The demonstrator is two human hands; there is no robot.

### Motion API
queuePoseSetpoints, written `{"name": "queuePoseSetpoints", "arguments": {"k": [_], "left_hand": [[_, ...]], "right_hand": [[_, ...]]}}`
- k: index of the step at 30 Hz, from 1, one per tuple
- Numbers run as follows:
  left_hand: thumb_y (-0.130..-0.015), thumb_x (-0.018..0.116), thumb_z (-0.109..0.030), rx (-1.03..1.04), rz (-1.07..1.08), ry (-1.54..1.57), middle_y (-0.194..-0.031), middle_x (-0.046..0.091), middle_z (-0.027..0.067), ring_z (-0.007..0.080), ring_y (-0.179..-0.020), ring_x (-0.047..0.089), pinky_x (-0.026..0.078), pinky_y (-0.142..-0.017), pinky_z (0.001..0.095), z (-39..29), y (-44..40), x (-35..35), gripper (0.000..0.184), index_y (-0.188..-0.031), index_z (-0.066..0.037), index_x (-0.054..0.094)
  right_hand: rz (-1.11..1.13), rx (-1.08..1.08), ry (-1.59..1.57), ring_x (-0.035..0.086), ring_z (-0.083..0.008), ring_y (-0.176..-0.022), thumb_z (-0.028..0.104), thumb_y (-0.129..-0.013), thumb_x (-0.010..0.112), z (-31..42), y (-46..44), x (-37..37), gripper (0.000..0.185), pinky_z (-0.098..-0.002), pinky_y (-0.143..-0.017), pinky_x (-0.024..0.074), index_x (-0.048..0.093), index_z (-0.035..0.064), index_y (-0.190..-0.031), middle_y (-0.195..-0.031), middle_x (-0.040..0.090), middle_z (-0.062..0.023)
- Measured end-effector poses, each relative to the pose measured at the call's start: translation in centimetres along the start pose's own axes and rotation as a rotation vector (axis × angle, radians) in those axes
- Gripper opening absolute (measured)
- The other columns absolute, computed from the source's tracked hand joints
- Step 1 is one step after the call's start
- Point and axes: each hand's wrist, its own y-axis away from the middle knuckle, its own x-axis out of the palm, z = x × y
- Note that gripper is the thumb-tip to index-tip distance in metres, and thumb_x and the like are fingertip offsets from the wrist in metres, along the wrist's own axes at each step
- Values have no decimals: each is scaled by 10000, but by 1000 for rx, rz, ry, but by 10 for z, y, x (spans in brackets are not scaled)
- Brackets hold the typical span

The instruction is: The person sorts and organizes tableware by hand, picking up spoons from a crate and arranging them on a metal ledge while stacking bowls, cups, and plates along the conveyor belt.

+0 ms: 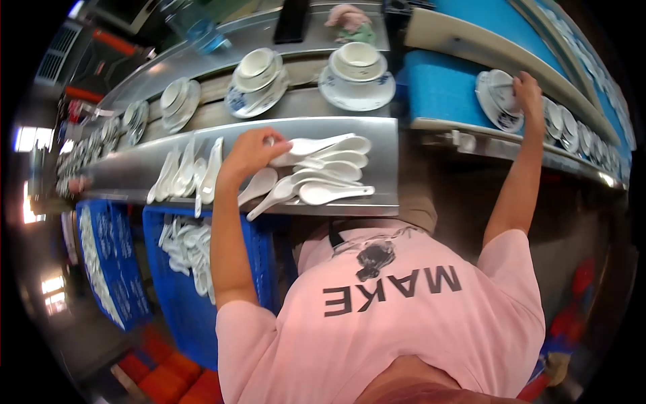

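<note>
My left hand (257, 153) is above the steel ledge, its thumb and finger pinched at the end of a white soup spoon (316, 144) on top of a pile. More white spoons (334, 192) lie loosely beneath and beside it. To the right, my right hand (529, 94) reaches over the blue conveyor belt (441, 87). Its closed fingers are at the edge of a small white bowl (499, 101) on a patterned saucer (489, 111). What looks like a pale spoon handle (502, 85) runs from the fingertips across the bowl; the fingers partly hide it.
Stacked bowls on plates (356, 77) stand in a row behind the steel ledge (387, 161). Several spoons (178, 175) lie on its left. A blue crate (178, 296) below holds more spoons. A pink-and-green cloth (350, 23) lies at the back. More dish sets (568, 131) line the belt.
</note>
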Motion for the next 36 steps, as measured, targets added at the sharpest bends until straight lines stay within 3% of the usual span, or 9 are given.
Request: {"name": "queuePoseSetpoints", "arguments": {"k": [4, 8, 12, 14, 21, 24, 29, 32, 36], "left_hand": [[-667, 674, -269, -96, -3, -143, -721, 604, 159, 284, -694, 563, 436, -651, 338, -23, 4, 4, 298, -800, -5, 630], [-676, 645, -206, -87, -58, -50, -666, 592, 111, 218, -609, 546, 434, -600, 318, -8, -1, 13, 253, -801, 12, 621], [-704, 588, -177, -151, -128, 99, -602, 574, 75, 128, -545, 513, 407, -524, 274, 6, -8, 11, 233, -789, 39, 614], [-709, 581, -170, -183, -187, 143, -602, 573, 73, 125, -534, 508, 400, -510, 269, 11, -9, 9, 219, -782, 34, 615], [-707, 582, -138, -291, -276, 366, -604, 561, 30, 83, -544, 490, 382, -509, 222, 29, -8, 6, 177, -765, 23, 622], [-700, 580, -136, -272, -285, 416, -604, 554, 26, 75, -549, 479, 372, -507, 211, 30, -12, 3, 164, -739, 19, 618], [-693, 567, -162, -238, -331, 380, -598, 559, 42, 92, -564, 493, 393, -525, 237, 20, -30, 2, 207, -727, 37, 613], [-701, 576, -178, -259, -353, 370, -622, 580, 50, 99, -578, 512, 408, -550, 242, 16, -46, 6, 216, -737, 30, 622], [-716, 608, -204, -181, -356, 372, -644, 587, 40, 96, -591, 518, 409, -556, 239, 5, -38, 4, 245, -822, 14, 638]], "right_hand": [[164, 141, -221, 587, -330, -915, 147, -718, 541, -11, 6, -23, 329, -377, -785, 456, 580, -4, -1008, -945, 600, -229], [144, -5, 31, 556, -320, -993, 138, -610, 646, -27, 18, 0, 496, -342, -851, 431, 564, 15, -1084, -1019, 594, -205], [246, -160, -362, 580, -268, -948, 134, -614, 649, -19, 13, 27, 508, -309, -808, 437, 561, 13, -1100, -997, 610, -172], [305, -40, -542, 575, -162, -819, 80, -660, 591, -2, 20, 27, 394, -277, -738, 445, 580, 7, -1047, -905, 624, -97], [368, -13, -1086, 567, -145, -827, 57, -636, 608, 85, 56, 55, 377, -273, -757, 441, 585, -4, -1007, -907, 615, -77], [312, -110, -1053, 567, -156, -824, 23, -636, 536, 122, 63, 68, 369, -265, -761, 441, 571, -39, -997, -907, 614, -97], [210, -191, -710, 581, -322, -927, 59, -676, 482, 166, 65, 76, 365, -370, -824, 434, 575, 0, -1024, -977, 606, -201], [216, -235, -714, 580, -326, -927, 74, -676, 501, 179, 64, 89, 367, -367, -827, 432, 577, 0, -1027, -960, 609, -206], [555, -102, -796, 535, -255, -991, 302, -806, 550, 192, 84, 71, 460, -365, -799, 437, 489, 28, -1170, -1118, 553, -145]]}}
